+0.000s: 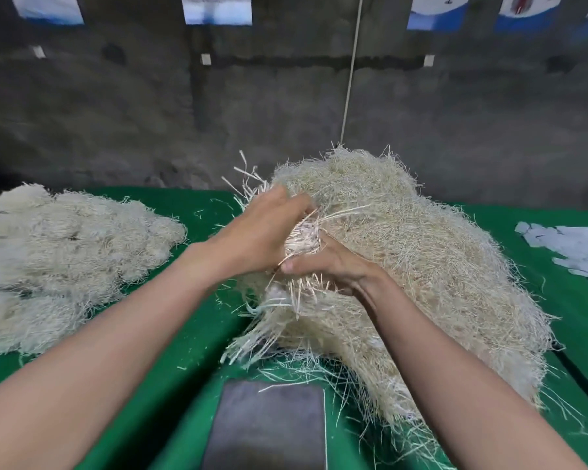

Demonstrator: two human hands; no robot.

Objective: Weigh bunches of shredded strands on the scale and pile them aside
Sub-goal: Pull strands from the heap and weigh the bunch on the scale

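A big heap of pale shredded strands covers the middle and right of the green table. Both hands meet at its left edge around one bunch of strands. My left hand curls over the bunch from the left. My right hand grips it from below and the right, thumb against the strands. The scale's grey platform lies at the near edge, below the hands, with a few loose strands on it. A pile of separate bunches lies at the left.
Light grey paper slips lie at the far right of the table. A thin cord hangs in front of the dark concrete wall behind. Loose strands are scattered over the green cloth between the heap and the scale.
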